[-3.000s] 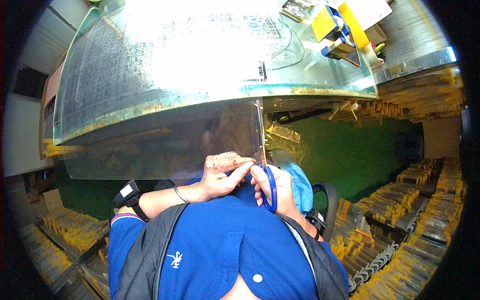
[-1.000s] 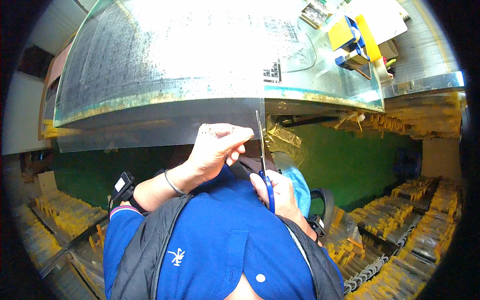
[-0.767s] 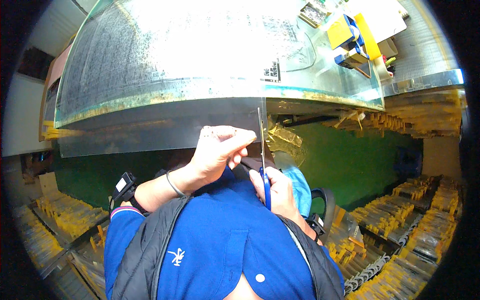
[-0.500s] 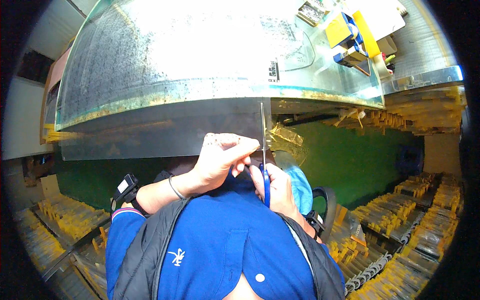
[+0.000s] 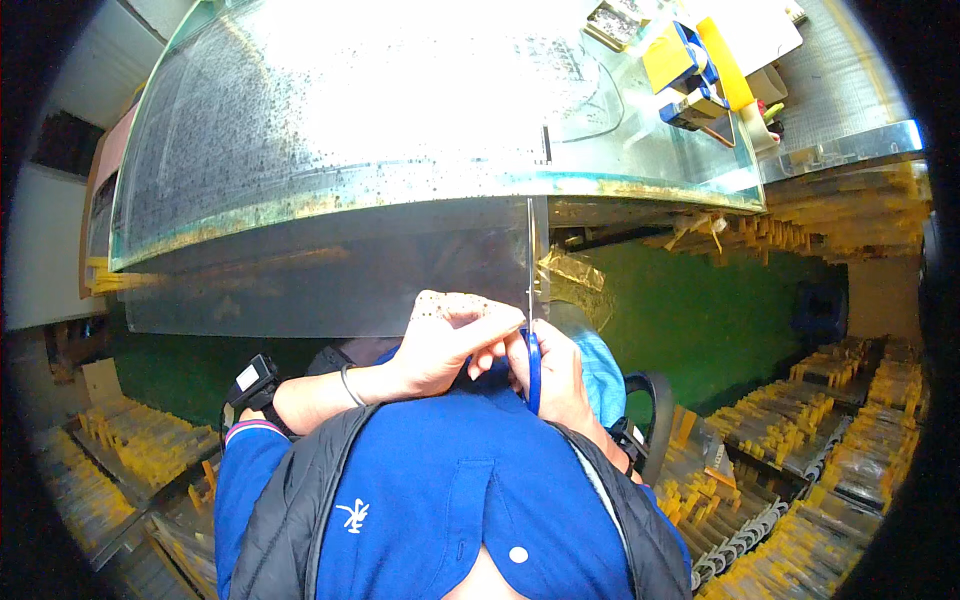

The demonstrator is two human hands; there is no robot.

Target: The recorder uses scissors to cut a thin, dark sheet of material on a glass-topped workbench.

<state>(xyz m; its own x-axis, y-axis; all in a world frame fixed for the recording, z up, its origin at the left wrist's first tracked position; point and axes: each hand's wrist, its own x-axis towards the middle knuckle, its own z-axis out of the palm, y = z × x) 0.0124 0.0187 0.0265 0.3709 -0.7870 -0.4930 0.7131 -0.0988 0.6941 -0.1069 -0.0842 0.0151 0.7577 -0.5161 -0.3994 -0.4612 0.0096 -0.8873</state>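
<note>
A large dark see-through film sheet (image 5: 330,270) hangs over the near edge of the glass-topped table toward me. My left hand (image 5: 452,335) is closed, thumb and fingers pinching the sheet by its near right side. Just to the right, my right hand (image 5: 558,375) is wrapped round a pair of scissors with blue handles (image 5: 533,368). The long blades (image 5: 530,250) point away from me, along the sheet's right margin, close to the table edge. A narrow dark strip of film shows right of the blades. My left fingertips nearly touch the scissors.
A lit glass table (image 5: 300,175) with dark specks spans the front. On its far right stand a yellow and blue holder (image 5: 672,60) and a small tray (image 5: 612,25). Racks of yellow-tabbed sleeves (image 5: 770,430) line both sides. A crumpled gold-coloured piece (image 5: 572,272) lies below the table edge.
My left hand has drawn toward me with the film, whose near edge now hangs lower. The scissors stay nearly in place, and the printed mark by the table edge shows narrower.
</note>
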